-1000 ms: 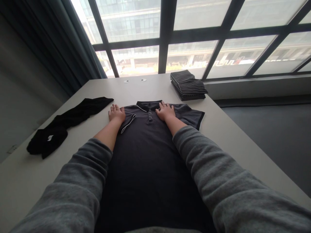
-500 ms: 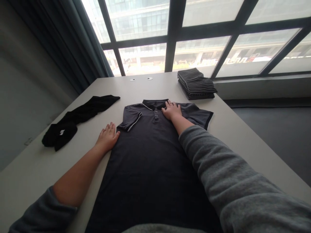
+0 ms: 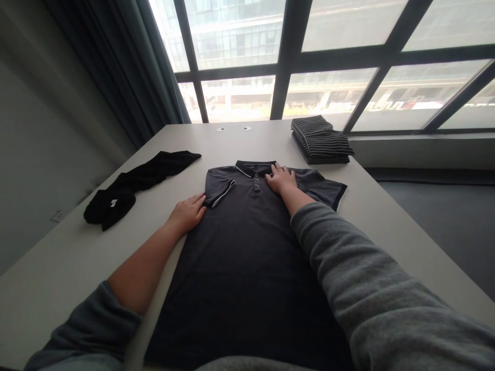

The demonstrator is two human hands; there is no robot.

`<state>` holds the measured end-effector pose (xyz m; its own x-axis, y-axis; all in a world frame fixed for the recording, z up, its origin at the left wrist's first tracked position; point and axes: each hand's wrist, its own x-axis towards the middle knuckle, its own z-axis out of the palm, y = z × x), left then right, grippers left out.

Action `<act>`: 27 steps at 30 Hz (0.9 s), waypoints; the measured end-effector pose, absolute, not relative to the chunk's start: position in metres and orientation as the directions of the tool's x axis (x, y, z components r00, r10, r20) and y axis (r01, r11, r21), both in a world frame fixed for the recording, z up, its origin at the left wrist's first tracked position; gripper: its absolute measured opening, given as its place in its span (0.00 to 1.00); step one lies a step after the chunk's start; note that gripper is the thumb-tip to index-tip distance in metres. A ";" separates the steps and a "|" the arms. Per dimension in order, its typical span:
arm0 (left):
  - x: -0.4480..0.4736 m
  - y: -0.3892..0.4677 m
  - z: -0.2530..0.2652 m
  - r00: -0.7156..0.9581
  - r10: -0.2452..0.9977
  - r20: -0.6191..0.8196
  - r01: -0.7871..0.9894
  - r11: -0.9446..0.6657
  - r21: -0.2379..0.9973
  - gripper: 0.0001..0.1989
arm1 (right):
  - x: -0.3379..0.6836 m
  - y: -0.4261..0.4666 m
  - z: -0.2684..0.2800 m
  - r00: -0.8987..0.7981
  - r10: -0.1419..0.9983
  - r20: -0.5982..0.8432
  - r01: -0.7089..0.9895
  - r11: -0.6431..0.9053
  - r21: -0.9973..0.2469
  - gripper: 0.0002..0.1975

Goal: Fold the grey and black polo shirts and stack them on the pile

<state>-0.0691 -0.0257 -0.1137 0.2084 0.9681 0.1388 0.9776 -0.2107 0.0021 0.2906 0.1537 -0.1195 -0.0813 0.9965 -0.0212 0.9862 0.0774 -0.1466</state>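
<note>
A dark grey polo shirt (image 3: pixel 247 257) lies spread out with its front up, the collar pointing away from me. Its collar and sleeves carry black and white trim, and a short row of buttons runs down from the neck. My right hand (image 3: pixel 281 179) rests flat beside the collar, fingers stretched out. At the shirt's left side, just below the short sleeve, my left hand (image 3: pixel 188 212) lies with its fingers extended, touching the edge of the cloth. The shirt's right side is partly covered by my right forearm.
On the white table (image 3: pixel 154 232), a crumpled black garment (image 3: pixel 143 172) with a white label lies at the left. A folded stack of striped dark clothes (image 3: pixel 322 138) sits at the far right corner. Two round cable-hole covers (image 3: pixel 247 129) are near the back edge, before the window.
My left hand has turned, its fingers now pointing toward the sleeve at the shirt's edge. The right hand stays by the collar. The whole view has shifted slightly.
</note>
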 end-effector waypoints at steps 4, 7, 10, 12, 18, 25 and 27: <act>-0.075 -0.022 -0.112 0.136 0.960 0.246 0.986 -0.155 0.058 0.23 | 0.290 0.156 -0.122 -0.087 0.996 -0.016 0.986 0.083 -0.145 0.40; -0.084 -0.020 -0.110 0.054 0.960 0.273 0.980 -0.103 0.167 0.19 | 0.290 0.158 -0.125 -0.093 0.996 -0.013 0.984 0.090 -0.152 0.40; -0.091 -0.017 -0.109 -0.016 0.959 0.284 0.965 -0.060 0.255 0.15 | 0.292 0.157 -0.125 -0.092 0.996 0.016 0.982 0.094 -0.166 0.39; -0.093 -0.015 -0.111 -0.037 0.957 0.288 0.960 -0.045 0.276 0.13 | 0.290 0.153 -0.121 -0.076 0.993 0.087 0.982 0.090 -0.166 0.36; -0.092 -0.009 -0.109 -0.031 0.963 0.267 0.960 -0.046 0.275 0.11 | 0.215 0.147 -0.093 -0.344 0.900 0.266 0.917 0.383 -0.110 0.28; -0.094 -0.008 -0.107 -0.066 0.965 0.253 0.969 0.001 0.249 0.08 | 0.088 0.156 -0.094 -0.678 0.734 -0.047 0.722 0.653 -0.228 0.32; -0.094 -0.009 -0.106 -0.075 0.964 0.255 0.970 0.012 0.242 0.07 | 0.078 0.159 -0.100 -0.642 0.760 -0.100 0.759 0.611 -0.226 0.33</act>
<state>-0.0940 -0.0092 -0.1058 -0.0752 0.9641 0.2548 0.9703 0.0117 0.2418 0.0783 0.1594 -0.1003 -0.6418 0.7603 -0.1000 0.7588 0.6107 -0.2265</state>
